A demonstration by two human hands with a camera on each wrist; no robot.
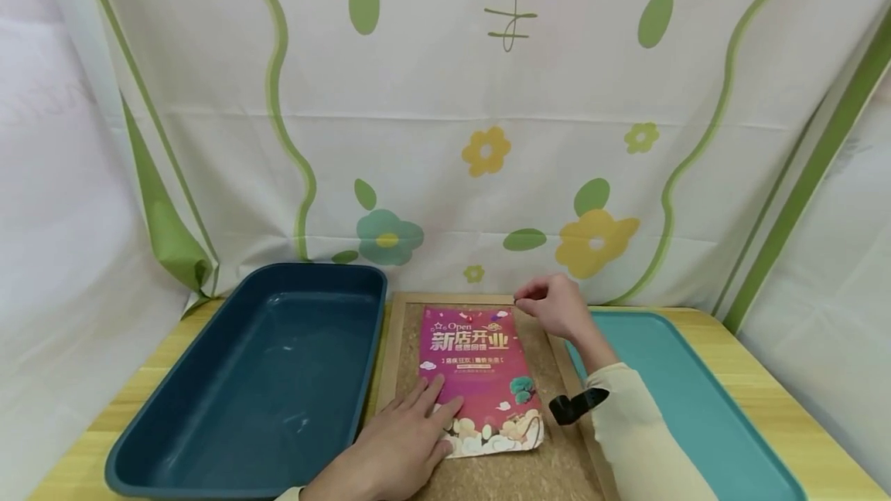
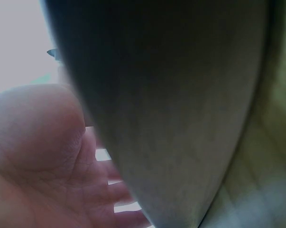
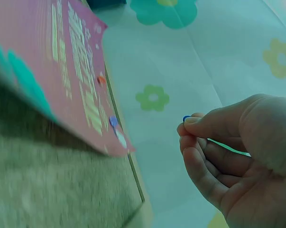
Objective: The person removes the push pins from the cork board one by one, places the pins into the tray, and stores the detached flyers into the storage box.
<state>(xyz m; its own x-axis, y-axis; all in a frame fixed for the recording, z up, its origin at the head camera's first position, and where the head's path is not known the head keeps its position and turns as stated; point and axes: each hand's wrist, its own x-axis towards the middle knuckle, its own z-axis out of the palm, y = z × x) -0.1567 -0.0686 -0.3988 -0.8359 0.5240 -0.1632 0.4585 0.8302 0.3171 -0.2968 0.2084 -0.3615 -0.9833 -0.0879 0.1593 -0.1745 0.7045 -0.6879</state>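
A pink-and-purple poster [image 1: 480, 389] with gold lettering lies on a wood-framed cork board [image 1: 515, 479]. My left hand [image 1: 398, 439] rests on the poster's lower left part, fingers spread. Off the board's top right corner, my right hand [image 1: 557, 308] pinches a small blue pushpin [image 3: 186, 118] between thumb and index finger; most of it is hidden by the fingertips. In the right wrist view, a red pushpin [image 3: 101, 80] and a purple-blue pushpin [image 3: 113, 121] sit along the poster's top edge. The poster's near side curves up off the cork there.
A deep dark blue tub [image 1: 278, 377] stands left of the board. To the right lies a flat teal tray [image 1: 696, 400], partly behind the right forearm. All rest on a wood-grain table [image 1: 755, 377], with a flower-print curtain [image 1: 418, 176] hanging behind.
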